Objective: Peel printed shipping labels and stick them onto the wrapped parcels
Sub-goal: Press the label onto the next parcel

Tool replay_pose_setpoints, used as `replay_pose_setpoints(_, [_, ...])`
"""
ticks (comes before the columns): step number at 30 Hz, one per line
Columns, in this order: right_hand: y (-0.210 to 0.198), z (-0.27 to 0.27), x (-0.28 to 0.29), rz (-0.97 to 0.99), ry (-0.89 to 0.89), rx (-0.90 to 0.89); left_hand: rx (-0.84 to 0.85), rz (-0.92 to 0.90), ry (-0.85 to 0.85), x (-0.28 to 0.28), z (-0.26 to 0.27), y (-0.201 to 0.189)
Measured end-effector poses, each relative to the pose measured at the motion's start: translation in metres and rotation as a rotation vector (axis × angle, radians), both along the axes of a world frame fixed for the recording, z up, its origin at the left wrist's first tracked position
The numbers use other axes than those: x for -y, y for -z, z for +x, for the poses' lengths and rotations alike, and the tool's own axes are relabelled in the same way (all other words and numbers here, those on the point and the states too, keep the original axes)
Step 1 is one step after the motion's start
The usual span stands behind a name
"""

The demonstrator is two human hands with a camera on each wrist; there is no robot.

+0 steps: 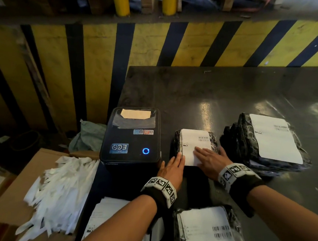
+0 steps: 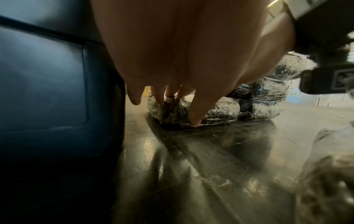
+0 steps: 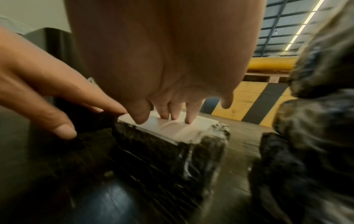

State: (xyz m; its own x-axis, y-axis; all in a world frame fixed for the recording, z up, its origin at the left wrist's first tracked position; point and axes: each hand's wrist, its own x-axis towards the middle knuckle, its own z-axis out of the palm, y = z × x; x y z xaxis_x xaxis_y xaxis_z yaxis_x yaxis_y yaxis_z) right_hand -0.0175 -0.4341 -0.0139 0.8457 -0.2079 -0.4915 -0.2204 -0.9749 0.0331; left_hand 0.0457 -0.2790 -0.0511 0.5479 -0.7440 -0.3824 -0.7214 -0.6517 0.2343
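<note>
A white shipping label [image 1: 193,146] lies flat on top of a small black parcel [image 1: 212,141] wrapped in shiny film, which sits on the dark worktable [image 1: 213,98] just to the right of the label printer [image 1: 132,137]. The right hand [image 1: 211,159] lies flat on the label's near half, its fingers [image 3: 188,116] straight and spread, their tips pressing on the paper; it has hold of nothing. The left hand [image 1: 171,169] rests at the parcel's near left corner, fingers stretched out along the label's left edge and over the side of the wrapping, the thumb reaching down toward the tabletop in the left wrist view; it too is flat, gripping nothing. Both wrists wear bands with black-and-white square markers. Just right of this parcel stands a stack of labelled parcels [image 1: 266,142], the top one showing a large white label, and another labelled parcel [image 1: 208,236] lies nearest the person, under the forearms. The printer is a dark box with a lit blue ring button [image 1: 145,151] and a brown tab in its top window. Left of it, an open cardboard box [image 1: 15,194] holds a heap of white backing strips [image 1: 59,192], and a pale green cloth [image 1: 88,135] lies behind the box. Beyond the table runs a yellow-and-black striped barrier [image 1: 160,42]
</note>
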Motion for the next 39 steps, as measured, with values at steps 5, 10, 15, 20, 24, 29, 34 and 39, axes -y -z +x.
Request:
replay_pose_setpoints(5, [-0.009, 0.0, 0.008, -0.027, 0.025, -0.023, -0.01, 0.014, 0.002, 0.001, 0.0, -0.001])
replay_pose_setpoints(10, [0.001, 0.001, -0.011, 0.032, -0.055, 0.017, -0.002, 0.021, 0.011, 0.002, 0.0, -0.001])
replay_pose_setpoints(15, [0.001, -0.019, 0.014, 0.015, 0.041, -0.005, 0.008, 0.026, 0.014, 0.001, 0.0, -0.001])
replay_pose_setpoints(20, [-0.004, -0.015, 0.011, 0.015, -0.066, 0.039, -0.002, 0.011, 0.01, 0.001, -0.001, -0.004])
replay_pose_setpoints(24, [0.007, -0.018, -0.005, 0.05, -0.253, 0.059, -0.042, -0.012, 0.0, 0.0, -0.003, -0.004])
replay_pose_setpoints(29, [0.022, -0.041, 0.016, 0.036, -0.203, 0.132, -0.054, -0.014, 0.002, -0.002, -0.002, -0.005])
replay_pose_setpoints(34, [0.023, -0.041, 0.016, -0.011, -0.254, 0.142, -0.072, -0.027, 0.004, -0.001, -0.002, -0.008])
replay_pose_setpoints(39, [0.036, -0.028, 0.005, -0.048, -0.3, 0.166, -0.069, -0.044, -0.005, -0.001, -0.004, -0.008])
